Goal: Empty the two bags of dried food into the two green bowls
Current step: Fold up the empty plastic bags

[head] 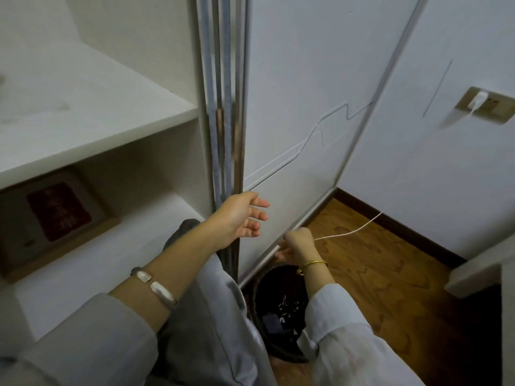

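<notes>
The fingers [257,215] of the left hand [239,215] were loosely spread and empty near the white sliding door [292,107], while the right hand [296,243] hung curled over the dark bin [278,310]; whether it pinched anything could not be told. Neither the bags nor the green bowls were in view. Such bags would probably be light and crinkly, best taken by the upper edge.
</notes>
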